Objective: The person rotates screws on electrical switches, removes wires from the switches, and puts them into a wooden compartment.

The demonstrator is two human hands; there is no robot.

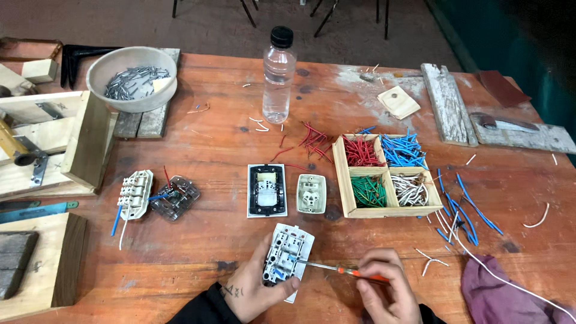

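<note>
The left hand (pixel 255 287) grips a white switch module (pixel 287 257) at the near edge of the wooden counter (pixel 210 252), fingers clenched round its sides. The right hand (pixel 384 288) is closed on a screwdriver (pixel 336 269) whose tip touches the module. Just beyond lie a black-framed switch plate (pixel 267 190), a socket (pixel 312 194) and a divided wooden box (pixel 345 180) of coloured wires.
</note>
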